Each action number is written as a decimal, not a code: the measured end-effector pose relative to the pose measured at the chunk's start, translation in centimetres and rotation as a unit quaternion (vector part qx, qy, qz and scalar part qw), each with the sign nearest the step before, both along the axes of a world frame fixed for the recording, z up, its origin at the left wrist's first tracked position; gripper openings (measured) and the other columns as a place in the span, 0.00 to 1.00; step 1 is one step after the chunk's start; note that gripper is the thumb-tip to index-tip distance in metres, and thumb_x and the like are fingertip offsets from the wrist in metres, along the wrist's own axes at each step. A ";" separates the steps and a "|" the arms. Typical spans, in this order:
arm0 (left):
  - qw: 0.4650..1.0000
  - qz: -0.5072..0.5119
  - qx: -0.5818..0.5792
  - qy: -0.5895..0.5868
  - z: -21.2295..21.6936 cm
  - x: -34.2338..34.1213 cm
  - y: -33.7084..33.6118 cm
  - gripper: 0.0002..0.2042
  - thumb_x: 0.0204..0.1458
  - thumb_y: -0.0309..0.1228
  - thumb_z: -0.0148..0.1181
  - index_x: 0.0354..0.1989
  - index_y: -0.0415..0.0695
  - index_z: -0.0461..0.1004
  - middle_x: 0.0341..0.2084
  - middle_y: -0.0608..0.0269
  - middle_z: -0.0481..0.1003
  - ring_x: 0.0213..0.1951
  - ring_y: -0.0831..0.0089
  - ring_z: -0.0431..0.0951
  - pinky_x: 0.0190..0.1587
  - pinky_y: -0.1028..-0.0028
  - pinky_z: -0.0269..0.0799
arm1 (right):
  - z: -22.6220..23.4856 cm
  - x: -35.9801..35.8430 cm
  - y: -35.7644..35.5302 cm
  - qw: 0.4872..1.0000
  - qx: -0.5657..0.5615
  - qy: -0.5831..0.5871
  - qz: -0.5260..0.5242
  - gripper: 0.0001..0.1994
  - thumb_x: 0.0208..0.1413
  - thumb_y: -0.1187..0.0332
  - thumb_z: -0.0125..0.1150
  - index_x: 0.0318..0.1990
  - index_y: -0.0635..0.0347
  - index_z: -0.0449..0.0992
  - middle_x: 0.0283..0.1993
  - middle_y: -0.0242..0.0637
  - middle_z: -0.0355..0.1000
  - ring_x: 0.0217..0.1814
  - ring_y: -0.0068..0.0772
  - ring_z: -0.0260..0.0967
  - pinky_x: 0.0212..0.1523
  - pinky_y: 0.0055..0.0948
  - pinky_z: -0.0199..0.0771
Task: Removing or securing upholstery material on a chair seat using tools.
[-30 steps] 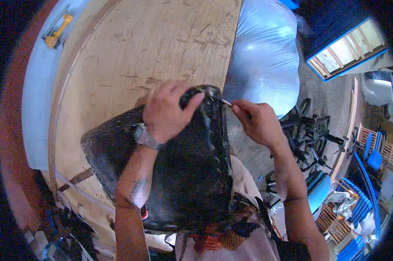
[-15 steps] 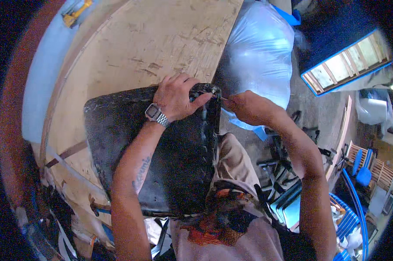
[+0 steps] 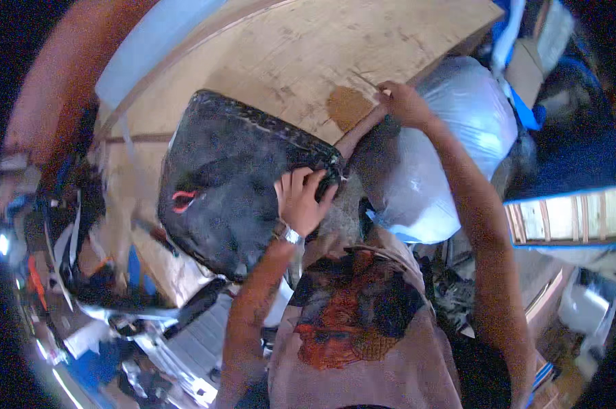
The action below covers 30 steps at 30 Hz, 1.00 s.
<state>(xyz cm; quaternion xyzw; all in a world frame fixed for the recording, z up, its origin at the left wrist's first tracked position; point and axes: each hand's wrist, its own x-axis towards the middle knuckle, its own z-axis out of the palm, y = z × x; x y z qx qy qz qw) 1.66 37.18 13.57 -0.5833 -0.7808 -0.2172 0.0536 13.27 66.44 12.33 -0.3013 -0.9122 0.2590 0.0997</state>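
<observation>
A black padded panel [image 3: 239, 150], squarish with a rough stapled-looking edge, lies tilted across the near side of the plywood bench top. My left hand [image 3: 301, 201] rests on its right corner, fingers spread, a metal watch at the wrist. Farther off to the right, my right hand [image 3: 404, 105] is closed above the bench edge, and a thin slender tool [image 3: 366, 80] sticks out of it to the left. Its exact kind is too blurred to tell. On the panel's left part lies a small red looped thing [image 3: 183, 200], perhaps tool handles.
The plywood bench top [image 3: 287, 48] bears a brown round patch [image 3: 349, 108]. A bulging translucent plastic bag [image 3: 434, 163] stands right of the bench. A blue-edged slatted frame [image 3: 567, 218] is farther right. Clutter and a light grey ribbed piece [image 3: 205, 334] fill the lower left.
The right hand has left the panel's corner and reached up over the bench. The panel now appears turned clockwise, with the left hand flatter at its corner. The view has swung too.
</observation>
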 end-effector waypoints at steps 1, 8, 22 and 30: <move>0.999 0.041 -0.013 0.028 0.0 1.5 -0.5 0.19 0.43 0.44 0.61 0.43 0.51 0.74 0.39 0.65 0.67 0.39 0.62 0.66 0.41 0.61 0.60 | -2.2 -1.1 0.8 1.000 0.026 0.010 -0.004 0.14 0.54 0.66 0.53 0.47 0.61 0.70 0.40 0.53 0.72 0.39 0.55 0.70 0.40 0.45 0.70; 0.983 0.185 -0.014 0.011 -0.3 4.4 -2.8 0.18 0.44 0.36 0.60 0.46 0.52 0.74 0.38 0.64 0.67 0.38 0.63 0.66 0.40 0.62 0.62 | -0.8 -8.8 -3.2 0.979 0.186 0.084 0.006 0.21 0.52 0.62 0.55 0.54 0.56 0.66 0.42 0.53 0.69 0.46 0.55 0.67 0.46 0.45 0.69; 0.992 0.061 0.101 0.034 -1.5 -1.6 -9.7 0.14 0.32 0.33 0.62 0.33 0.57 0.77 0.28 0.73 0.68 0.34 0.69 0.66 0.36 0.66 0.61 | -0.5 -4.8 -18.0 0.956 -0.256 0.130 0.061 0.16 0.55 0.68 0.58 0.49 0.62 0.66 0.37 0.39 0.73 0.37 0.25 0.71 0.38 0.24 0.70; 0.989 0.105 0.104 0.025 -5.6 -0.2 -15.3 0.09 0.35 0.32 0.60 0.29 0.57 0.78 0.33 0.73 0.70 0.34 0.69 0.67 0.34 0.67 0.61 | -3.2 -2.8 -21.9 0.904 -0.381 0.168 0.092 0.20 0.55 0.71 0.57 0.55 0.63 0.63 0.45 0.34 0.69 0.43 0.22 0.68 0.40 0.22 0.69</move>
